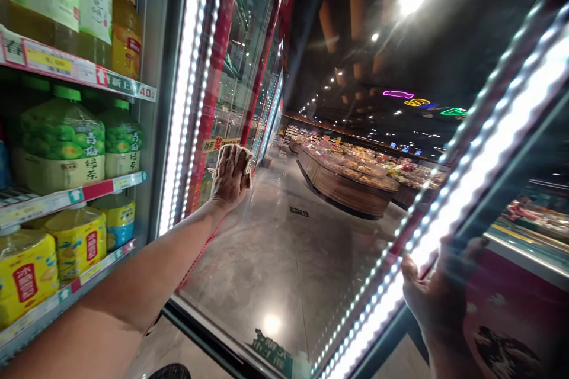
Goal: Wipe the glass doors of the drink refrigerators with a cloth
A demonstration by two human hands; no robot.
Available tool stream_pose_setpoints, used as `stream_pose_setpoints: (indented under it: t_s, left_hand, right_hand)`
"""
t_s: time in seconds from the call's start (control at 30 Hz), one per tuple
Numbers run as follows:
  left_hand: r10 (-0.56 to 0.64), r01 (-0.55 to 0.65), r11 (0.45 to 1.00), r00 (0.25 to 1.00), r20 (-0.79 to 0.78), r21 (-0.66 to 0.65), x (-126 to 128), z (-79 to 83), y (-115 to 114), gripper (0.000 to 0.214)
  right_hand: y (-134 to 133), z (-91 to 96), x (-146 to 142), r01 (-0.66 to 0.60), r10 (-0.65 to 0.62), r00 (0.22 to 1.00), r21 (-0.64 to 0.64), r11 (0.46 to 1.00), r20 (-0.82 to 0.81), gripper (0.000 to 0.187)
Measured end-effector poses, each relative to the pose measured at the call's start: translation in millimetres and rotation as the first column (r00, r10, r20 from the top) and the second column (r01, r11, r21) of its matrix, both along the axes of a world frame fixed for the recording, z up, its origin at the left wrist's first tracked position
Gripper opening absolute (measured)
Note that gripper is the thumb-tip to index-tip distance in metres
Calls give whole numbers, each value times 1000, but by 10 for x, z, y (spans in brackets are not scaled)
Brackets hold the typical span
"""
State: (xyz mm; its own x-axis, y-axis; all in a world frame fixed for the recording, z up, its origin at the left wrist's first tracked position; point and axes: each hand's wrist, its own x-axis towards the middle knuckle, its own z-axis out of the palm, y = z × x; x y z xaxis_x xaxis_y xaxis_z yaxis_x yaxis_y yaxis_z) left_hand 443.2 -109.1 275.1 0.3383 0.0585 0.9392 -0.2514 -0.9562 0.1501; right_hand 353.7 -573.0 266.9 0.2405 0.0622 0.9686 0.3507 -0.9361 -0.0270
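My left hand (230,180) lies with its fingers flat on a pale cloth (247,157), held against the inner side of the glass door (267,249). The cloth sticks out past the fingertips and along both sides. At the lower right, my right hand (438,290) grips the edge of the door frame (373,325), its thumb beside the bright light strip. Some of its fingers are dim and blurred. The door stands swung open, and the floor shows through its glass.
Left of my arm, cooler shelves (111,186) hold green tea bottles (64,142) and yellow drink packs (82,243). Another red-framed cooler door (262,59) runs along the left. Beyond the glass stands a wooden display counter (347,183) on the shiny floor. A dark rounded shape (169,372) shows at the bottom.
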Motion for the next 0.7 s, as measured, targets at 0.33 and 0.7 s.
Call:
stream_pose_setpoints:
  t_s: [0.33, 0.7]
  left_hand:
    - [28, -28, 996, 1000, 0, -89, 20, 35, 308, 60]
    - [68, -67, 992, 998, 3, -106, 157, 38, 712, 61]
  right_hand:
    - [3, 7, 2, 10, -9, 999, -27, 1000, 46, 88]
    - [21, 17, -16, 24, -23, 998, -38, 999, 50, 87]
